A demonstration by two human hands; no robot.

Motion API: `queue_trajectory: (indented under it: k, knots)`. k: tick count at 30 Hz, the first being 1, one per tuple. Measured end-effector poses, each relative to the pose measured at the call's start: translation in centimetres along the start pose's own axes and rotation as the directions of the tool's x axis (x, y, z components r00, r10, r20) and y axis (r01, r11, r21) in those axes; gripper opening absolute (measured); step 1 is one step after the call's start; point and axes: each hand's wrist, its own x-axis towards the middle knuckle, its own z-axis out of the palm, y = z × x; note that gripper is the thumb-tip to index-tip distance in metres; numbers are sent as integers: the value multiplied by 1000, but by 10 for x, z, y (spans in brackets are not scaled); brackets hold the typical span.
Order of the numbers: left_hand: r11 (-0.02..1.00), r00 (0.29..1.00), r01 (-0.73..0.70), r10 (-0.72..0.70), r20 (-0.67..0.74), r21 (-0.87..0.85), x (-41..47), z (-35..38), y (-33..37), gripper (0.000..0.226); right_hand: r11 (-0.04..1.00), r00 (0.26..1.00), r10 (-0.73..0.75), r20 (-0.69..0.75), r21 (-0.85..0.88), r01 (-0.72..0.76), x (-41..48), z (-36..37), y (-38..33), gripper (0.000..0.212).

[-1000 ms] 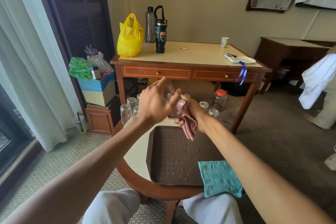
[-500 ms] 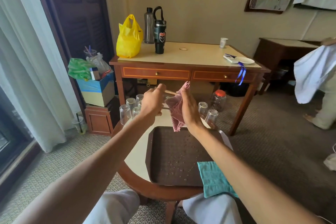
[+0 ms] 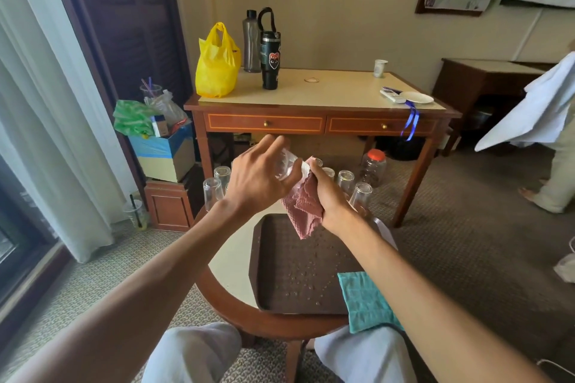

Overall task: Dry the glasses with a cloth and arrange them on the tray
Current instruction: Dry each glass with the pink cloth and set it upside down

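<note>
Tray (image 3: 270, 289) below the fingers has drops (image 3: 298, 274) on it, so a dried glass could get wet again there. Left hand (image 3: 255, 186) grips the glass (image 3: 287, 165), right hand (image 3: 329, 196) pinches the cloth (image 3: 303, 208) at its mouth, and it might slip. Just past the fingers, upturned glasses (image 3: 361, 193) could get knocked.

Beige walls, patterned carpet (image 3: 466, 227), wooden desk (image 3: 320, 124), white curtain (image 3: 46, 134) at left.
</note>
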Motion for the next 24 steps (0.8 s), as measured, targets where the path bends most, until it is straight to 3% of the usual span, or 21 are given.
queue_trajectory:
  k: [4,8,12,18,21,24]
  knots:
    - [968,968,251,-251,7,-29,3,3,-7,29,992,998,-29,-50,118,34,-2,-6,-1,42]
    - [904,906,422,-422,24,-70,5,-3,-17,32,998,996,-34,-83,54,38,-1,-11,-5,44]
    - [874,873,485,-482,68,-31,0,-13,-24,32,999,984,-32,-176,-9,31,6,-19,2,52]
    - [826,805,541,-563,189,160,-31,-18,-55,50,997,980,53,-191,-38,-61,13,-9,34,31]
    - [818,770,513,-572,283,258,-56,-16,-70,61,996,973,78,-218,-34,-88,14,-1,45,14]
    - [815,730,485,-577,366,317,-81,-11,-82,62,994,973,110,-202,15,-110,20,6,53,12]
